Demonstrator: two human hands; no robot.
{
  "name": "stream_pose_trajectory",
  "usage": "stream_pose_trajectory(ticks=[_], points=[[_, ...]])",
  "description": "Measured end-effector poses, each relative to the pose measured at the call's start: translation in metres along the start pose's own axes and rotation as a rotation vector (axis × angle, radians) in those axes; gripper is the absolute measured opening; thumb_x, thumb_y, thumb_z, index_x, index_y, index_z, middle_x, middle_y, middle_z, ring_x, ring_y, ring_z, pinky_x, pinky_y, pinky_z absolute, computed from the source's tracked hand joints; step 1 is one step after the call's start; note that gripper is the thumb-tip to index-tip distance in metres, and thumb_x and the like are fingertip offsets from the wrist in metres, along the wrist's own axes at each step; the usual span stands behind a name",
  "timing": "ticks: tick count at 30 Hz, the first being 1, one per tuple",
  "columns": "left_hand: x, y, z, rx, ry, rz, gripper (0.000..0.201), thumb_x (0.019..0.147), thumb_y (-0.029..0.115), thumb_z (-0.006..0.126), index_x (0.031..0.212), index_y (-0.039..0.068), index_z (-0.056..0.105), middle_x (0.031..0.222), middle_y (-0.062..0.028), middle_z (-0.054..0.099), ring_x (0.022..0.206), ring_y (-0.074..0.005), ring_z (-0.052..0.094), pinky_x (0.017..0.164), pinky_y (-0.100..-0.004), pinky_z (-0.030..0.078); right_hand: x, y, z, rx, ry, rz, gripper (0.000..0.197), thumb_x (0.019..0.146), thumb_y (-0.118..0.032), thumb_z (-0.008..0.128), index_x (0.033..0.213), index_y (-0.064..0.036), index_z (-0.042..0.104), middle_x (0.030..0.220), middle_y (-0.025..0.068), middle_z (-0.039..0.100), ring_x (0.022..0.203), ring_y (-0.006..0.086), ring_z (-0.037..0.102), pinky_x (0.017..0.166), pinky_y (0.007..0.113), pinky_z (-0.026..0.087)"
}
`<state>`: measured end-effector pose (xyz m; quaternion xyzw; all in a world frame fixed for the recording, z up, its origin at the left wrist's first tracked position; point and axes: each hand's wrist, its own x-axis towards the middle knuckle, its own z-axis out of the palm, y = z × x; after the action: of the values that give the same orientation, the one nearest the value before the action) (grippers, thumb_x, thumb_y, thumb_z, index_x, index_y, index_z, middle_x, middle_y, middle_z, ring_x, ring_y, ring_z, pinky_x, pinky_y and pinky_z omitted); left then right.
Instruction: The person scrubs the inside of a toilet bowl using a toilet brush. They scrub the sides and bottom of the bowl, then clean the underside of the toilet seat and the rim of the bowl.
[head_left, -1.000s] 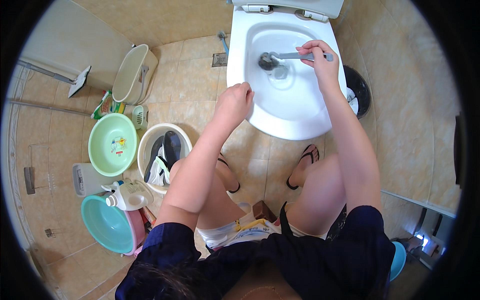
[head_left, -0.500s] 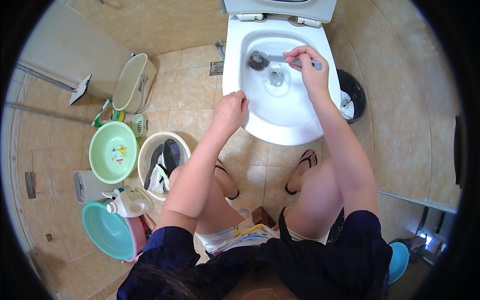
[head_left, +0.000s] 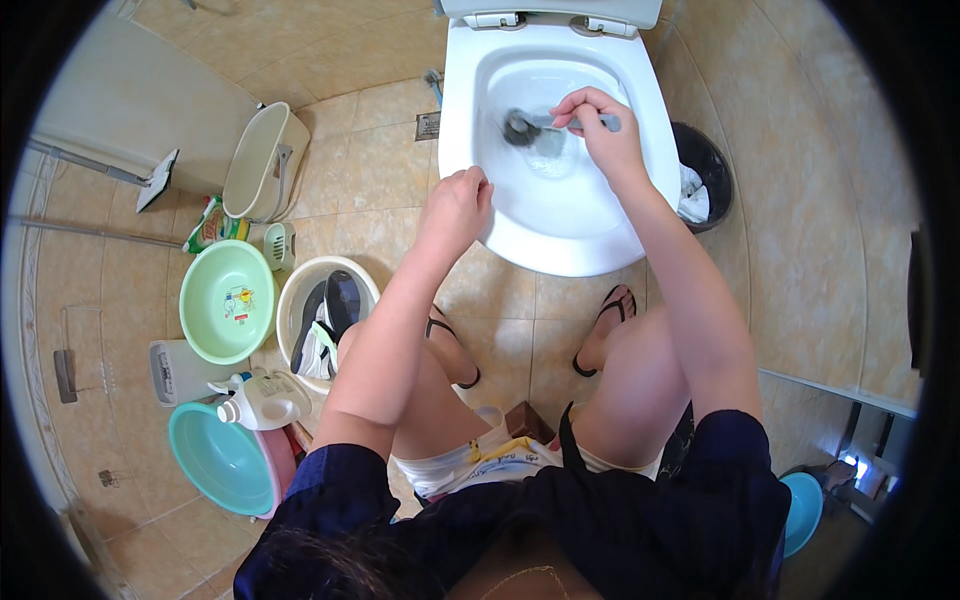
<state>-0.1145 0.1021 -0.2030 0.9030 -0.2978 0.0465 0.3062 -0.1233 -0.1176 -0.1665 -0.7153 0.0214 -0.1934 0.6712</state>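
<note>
My right hand (head_left: 603, 132) grips the grey handle of a toilet brush (head_left: 520, 127) above the white toilet bowl (head_left: 560, 225). The brush's dark round head points left, at the left inner side of the bowl near the water. Bent over the bowl's left rim, my left hand (head_left: 457, 205) has its fingers curled into a closed fist; whether anything is in it is hidden. Behind the bowl the toilet seat and lid (head_left: 550, 12) stand raised.
To the left stand a green basin (head_left: 230, 335), a pail holding shoes (head_left: 327, 264), a white jug (head_left: 268, 402), a turquoise basin (head_left: 215, 470) and a beige bucket (head_left: 250, 170). A black bin (head_left: 718, 150) with white paper is close on the toilet's right.
The brush head has moved slightly down and right in the bowl, with my right hand shifting left. My left hand stays at the rim. The view has tilted a little.
</note>
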Motion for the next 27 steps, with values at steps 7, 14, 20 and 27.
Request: stream_pose_trajectory(ticks=[7,14,20,27], points=[[-0.001,-0.003,-0.001,0.025,-0.006,0.010,0.013,0.083,0.011,0.059,0.081,-0.001,0.058,0.077,-0.0203,0.062,0.073,-0.0370,0.061,0.066,-0.0423,0.049,-0.007,-0.031,-0.003,0.084,0.003,-0.051,0.022,0.086,-0.004,0.041,0.081,0.0000,0.062,0.082,0.0050,0.066,0.075,0.0104,0.063,0.069,0.024,0.049],[-0.001,0.001,-0.002,0.017,-0.023,-0.019,0.014,0.084,0.012,0.058,0.082,-0.001,0.059,0.078,-0.0198,0.063,0.073,-0.0365,0.061,0.067,-0.0421,0.049,0.001,0.012,-0.018,-0.191,-0.046,0.020,0.021,0.083,-0.003,0.042,0.079,-0.0007,0.063,0.069,0.0052,0.065,0.070,0.0105,0.062,0.066,0.023,0.046],[-0.001,0.001,-0.005,0.014,-0.045,-0.036,0.015,0.085,0.014,0.057,0.084,-0.001,0.060,0.078,-0.0194,0.063,0.074,-0.0359,0.061,0.067,-0.0417,0.049,0.008,0.054,-0.028,-0.282,-0.155,-0.025,0.020,0.084,-0.002,0.042,0.081,-0.0011,0.062,0.069,0.0045,0.062,0.073,0.0105,0.061,0.072,0.022,0.046],[0.000,0.003,-0.004,-0.024,-0.042,-0.026,0.014,0.084,0.013,0.058,0.084,-0.001,0.060,0.079,-0.0194,0.063,0.074,-0.0359,0.062,0.068,-0.0416,0.049,0.010,0.066,-0.014,-0.274,-0.141,0.032,0.022,0.085,-0.001,0.042,0.083,-0.0011,0.063,0.074,0.0048,0.065,0.074,0.0116,0.062,0.074,0.024,0.047]])
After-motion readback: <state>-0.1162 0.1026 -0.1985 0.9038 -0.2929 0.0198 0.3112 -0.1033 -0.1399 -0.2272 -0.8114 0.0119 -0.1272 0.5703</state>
